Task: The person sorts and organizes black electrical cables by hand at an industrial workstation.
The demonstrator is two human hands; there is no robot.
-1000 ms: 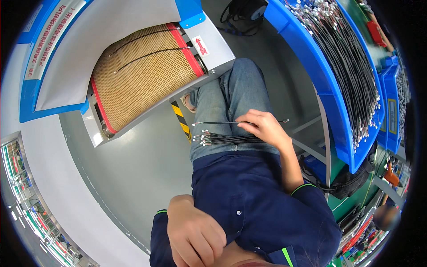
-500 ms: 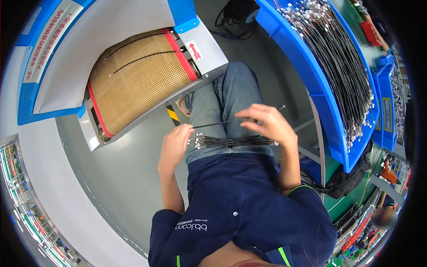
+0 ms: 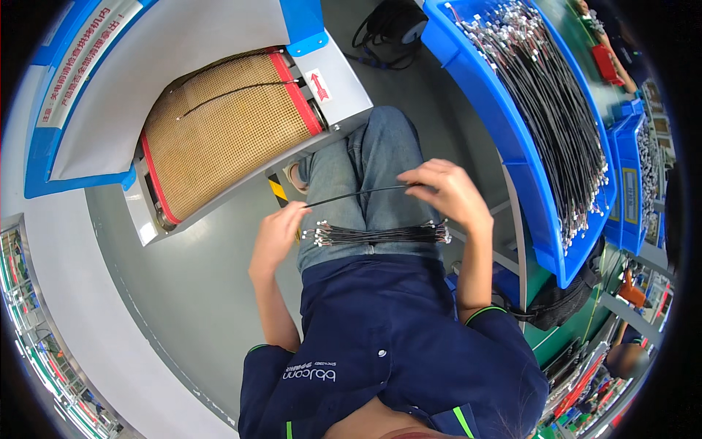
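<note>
A single black cable (image 3: 358,193) is stretched between my two hands above my thighs. My left hand (image 3: 280,233) pinches one end of it, fingers closed. Thumb and fingers of my right hand (image 3: 446,192) close on the other end. Just below, a bundle of black cables (image 3: 380,234) with small white connectors at both ends lies across my lap. Two more dark cables rest on the tan mesh conveyor belt (image 3: 234,139) with red edges at the upper left; the nearer cable (image 3: 234,95) lies slightly curved.
The conveyor's grey and blue housing (image 3: 300,29) stands ahead on the left. To the right, a blue bin (image 3: 482,95) holds a large heap of black cables (image 3: 548,110). Behind it is another blue bin (image 3: 621,190). A coiled black cord (image 3: 380,29) lies on the floor.
The cable between my hands has risen slightly off the lap bundle, and its right end has drawn into my right hand. The belt cables have shifted slightly in view.
</note>
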